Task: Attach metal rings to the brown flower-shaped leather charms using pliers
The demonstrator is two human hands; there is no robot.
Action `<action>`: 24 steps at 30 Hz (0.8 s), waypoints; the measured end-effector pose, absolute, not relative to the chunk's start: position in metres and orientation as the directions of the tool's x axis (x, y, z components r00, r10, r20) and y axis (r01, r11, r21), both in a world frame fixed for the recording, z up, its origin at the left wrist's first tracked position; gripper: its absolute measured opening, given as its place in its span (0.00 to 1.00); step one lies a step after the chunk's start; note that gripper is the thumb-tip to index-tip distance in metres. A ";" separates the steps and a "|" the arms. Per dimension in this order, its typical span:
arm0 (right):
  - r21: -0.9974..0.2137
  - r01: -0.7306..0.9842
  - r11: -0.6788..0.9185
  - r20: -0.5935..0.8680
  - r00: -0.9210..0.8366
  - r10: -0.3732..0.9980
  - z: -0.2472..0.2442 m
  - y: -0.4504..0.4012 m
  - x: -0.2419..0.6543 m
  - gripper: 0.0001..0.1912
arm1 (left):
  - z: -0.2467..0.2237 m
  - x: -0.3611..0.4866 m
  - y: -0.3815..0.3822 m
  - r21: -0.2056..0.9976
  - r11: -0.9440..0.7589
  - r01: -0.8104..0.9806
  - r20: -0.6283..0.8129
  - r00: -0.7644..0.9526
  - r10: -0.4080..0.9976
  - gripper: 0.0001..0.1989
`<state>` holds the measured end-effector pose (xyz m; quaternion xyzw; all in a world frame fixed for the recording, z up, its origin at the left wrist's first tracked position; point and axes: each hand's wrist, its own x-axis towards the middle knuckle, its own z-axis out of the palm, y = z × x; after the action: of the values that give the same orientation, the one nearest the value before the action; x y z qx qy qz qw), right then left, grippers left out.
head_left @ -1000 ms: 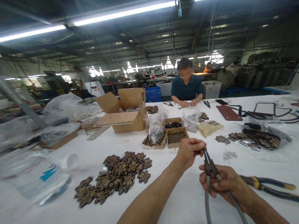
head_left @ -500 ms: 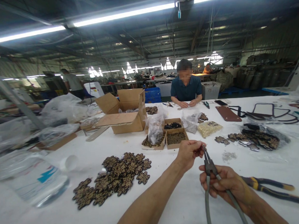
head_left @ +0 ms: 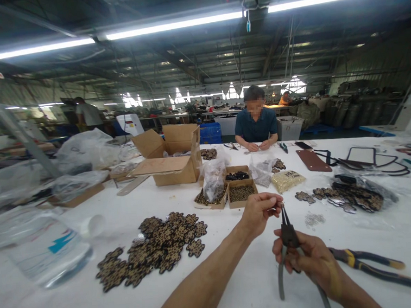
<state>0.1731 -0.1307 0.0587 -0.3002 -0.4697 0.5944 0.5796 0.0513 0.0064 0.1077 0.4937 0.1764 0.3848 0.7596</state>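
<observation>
My right hand (head_left: 312, 259) is wrapped around the grey handles of slim, long-nosed pliers (head_left: 289, 236), whose jaws point up and away from me. My left hand (head_left: 259, 213) is closed in a pinch right by the plier tips. Whatever lies between its thumb and finger is too small to make out. Under and beside my right hand, a second pair of pliers (head_left: 375, 262) with black and yellow handles rests on the white table. A scatter of tiny silvery pieces (head_left: 314, 219) lies just beyond my right hand.
Flower-shaped patterned pieces (head_left: 162, 240) lie heaped at left, near a clear plastic jar (head_left: 44, 252). Small boxes of metal bits (head_left: 241, 192), an open carton (head_left: 176, 169) and a yellowish bag (head_left: 288, 179) stand farther back. Across the table sits a co-worker (head_left: 255, 123).
The pliers have tilted in my right hand, so the left handle's end now shows. My left hand stays pinched at the tips. A person in the left background has shifted left.
</observation>
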 end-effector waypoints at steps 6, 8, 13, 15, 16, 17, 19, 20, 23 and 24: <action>-0.939 -0.281 0.200 0.239 -0.110 0.965 0.052 -0.128 0.174 0.25 | 0.116 0.048 0.004 0.888 0.186 -0.421 0.144 0.638 0.757 0.15; -0.933 -0.289 0.215 0.255 -0.109 0.961 0.050 -0.128 0.175 0.26 | 0.120 0.048 0.003 0.892 0.162 -0.421 0.160 0.631 0.759 0.15; -0.936 -0.264 0.232 0.261 -0.081 0.962 0.048 -0.127 0.175 0.24 | 0.127 0.045 -0.003 0.914 0.052 -0.402 0.223 0.606 0.764 0.17; -0.938 -0.257 0.233 0.261 -0.080 0.962 0.049 -0.127 0.174 0.23 | 0.130 0.042 -0.003 0.923 -0.028 -0.384 0.268 0.589 0.762 0.18; -0.935 -0.263 0.238 0.268 -0.082 0.960 0.049 -0.126 0.174 0.23 | 0.132 0.041 -0.003 0.926 -0.073 -0.370 0.292 0.583 0.758 0.18; -0.932 -0.267 0.243 0.273 -0.084 0.958 0.050 -0.125 0.174 0.23 | 0.135 0.040 -0.002 0.928 -0.119 -0.353 0.317 0.581 0.750 0.19; -0.928 -0.276 0.249 0.281 -0.080 0.957 0.053 -0.123 0.173 0.23 | 0.141 0.039 -0.002 0.927 -0.221 -0.303 0.365 0.593 0.718 0.18; -0.925 -0.285 0.251 0.282 -0.071 0.957 0.055 -0.123 0.173 0.23 | 0.145 0.039 -0.001 0.922 -0.274 -0.275 0.387 0.607 0.694 0.16; -0.905 -0.336 0.261 0.291 -0.043 0.956 0.063 -0.118 0.175 0.23 | 0.152 0.042 0.003 0.895 -0.406 -0.183 0.423 0.636 0.646 0.12; -0.899 -0.346 0.269 0.308 -0.064 0.949 0.066 -0.115 0.177 0.24 | 0.153 0.044 0.006 0.895 -0.418 -0.154 0.413 0.640 0.649 0.11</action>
<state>0.1772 -0.1153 0.0657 -0.2984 -0.5052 0.5259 0.6158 0.0443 0.0065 0.1534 0.7457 0.1658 0.3908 0.5136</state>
